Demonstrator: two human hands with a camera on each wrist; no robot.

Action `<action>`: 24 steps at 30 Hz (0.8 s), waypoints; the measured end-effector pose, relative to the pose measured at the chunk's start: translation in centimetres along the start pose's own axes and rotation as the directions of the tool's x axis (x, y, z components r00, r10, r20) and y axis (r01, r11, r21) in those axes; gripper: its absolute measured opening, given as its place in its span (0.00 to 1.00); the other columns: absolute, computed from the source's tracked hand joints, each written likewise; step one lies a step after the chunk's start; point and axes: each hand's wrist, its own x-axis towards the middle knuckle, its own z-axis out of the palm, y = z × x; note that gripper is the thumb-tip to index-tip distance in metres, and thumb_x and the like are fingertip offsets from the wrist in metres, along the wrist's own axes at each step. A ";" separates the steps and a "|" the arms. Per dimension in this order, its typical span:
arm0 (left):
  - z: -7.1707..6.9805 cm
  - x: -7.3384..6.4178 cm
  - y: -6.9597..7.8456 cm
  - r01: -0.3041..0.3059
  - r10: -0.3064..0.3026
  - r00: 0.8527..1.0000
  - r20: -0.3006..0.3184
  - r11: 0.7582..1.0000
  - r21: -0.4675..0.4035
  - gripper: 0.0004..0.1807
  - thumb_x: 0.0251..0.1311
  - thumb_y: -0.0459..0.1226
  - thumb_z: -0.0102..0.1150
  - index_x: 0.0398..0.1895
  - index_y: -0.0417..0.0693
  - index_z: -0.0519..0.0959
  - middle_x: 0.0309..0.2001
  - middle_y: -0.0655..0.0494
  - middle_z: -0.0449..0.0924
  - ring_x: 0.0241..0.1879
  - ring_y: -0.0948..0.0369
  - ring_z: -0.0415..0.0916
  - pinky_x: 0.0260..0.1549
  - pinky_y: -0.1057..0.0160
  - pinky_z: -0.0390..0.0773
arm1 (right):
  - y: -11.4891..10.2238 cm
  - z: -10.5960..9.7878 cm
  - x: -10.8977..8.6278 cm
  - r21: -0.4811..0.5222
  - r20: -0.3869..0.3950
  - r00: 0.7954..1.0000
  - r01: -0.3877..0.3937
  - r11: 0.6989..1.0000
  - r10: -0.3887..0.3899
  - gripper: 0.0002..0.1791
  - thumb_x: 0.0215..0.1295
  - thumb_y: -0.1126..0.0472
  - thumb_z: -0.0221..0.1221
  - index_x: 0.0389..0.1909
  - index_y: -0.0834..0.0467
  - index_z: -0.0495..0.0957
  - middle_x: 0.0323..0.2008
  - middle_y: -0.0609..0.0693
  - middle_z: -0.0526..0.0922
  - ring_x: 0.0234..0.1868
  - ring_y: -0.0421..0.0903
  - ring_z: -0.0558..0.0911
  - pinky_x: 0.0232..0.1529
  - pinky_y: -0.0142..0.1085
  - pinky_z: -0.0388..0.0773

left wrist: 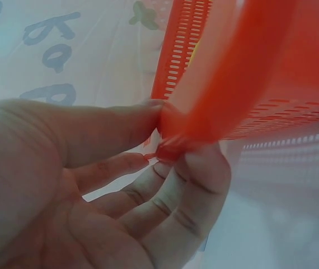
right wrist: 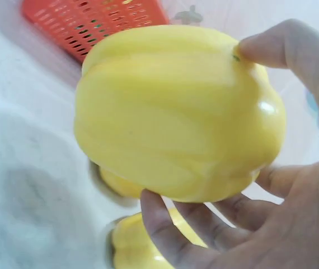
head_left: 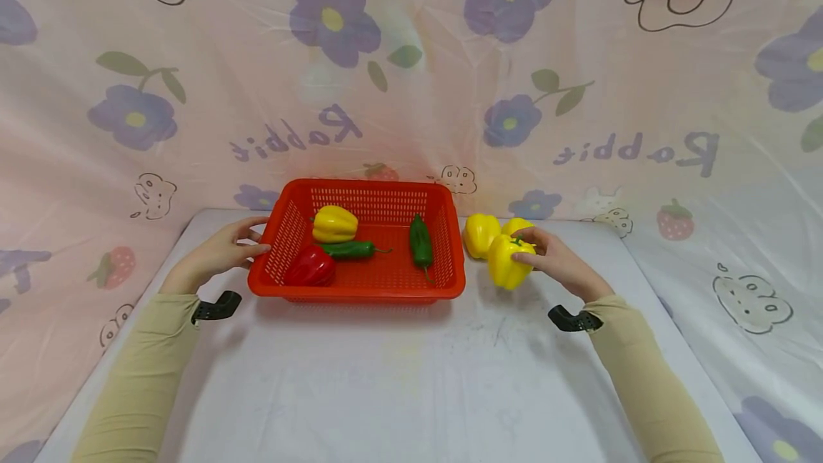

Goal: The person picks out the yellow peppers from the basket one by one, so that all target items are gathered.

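My left hand (head_left: 221, 252) grips the left rim of a red plastic basket (head_left: 360, 291); in the left wrist view the thumb lies on one side of the rim and the fingers (left wrist: 190, 204) on the other. Inside the basket are a yellow bell pepper (head_left: 336, 224), a red bell pepper (head_left: 311, 266) and two green chili peppers, one lying crosswise (head_left: 350, 250), the other lengthwise (head_left: 421, 243). To the right of the basket my right hand (head_left: 559, 259) holds a yellow bell pepper (right wrist: 176, 112) between thumb and fingers, raised over the table.
Two more yellow bell peppers stand by the basket's right side, one nearer it (head_left: 481, 236) and one partly hidden (head_left: 516, 226) behind the held pepper. A white-covered table (head_left: 386, 377) lies underneath. A patterned cloth (head_left: 411, 91) hangs behind and at the sides.
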 end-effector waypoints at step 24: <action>0.1 -0.1 0.3 0.006 -0.006 1.000 -0.002 1.000 0.013 0.37 0.66 0.32 0.54 0.73 0.33 0.48 0.49 0.33 0.66 0.38 0.51 0.79 0.36 0.56 0.82 | 3.0 2.8 0.7 0.013 0.092 0.993 -0.070 0.997 0.068 0.35 0.64 0.47 0.61 0.64 0.64 0.63 0.60 0.60 0.68 0.56 0.57 0.70 0.51 0.44 0.75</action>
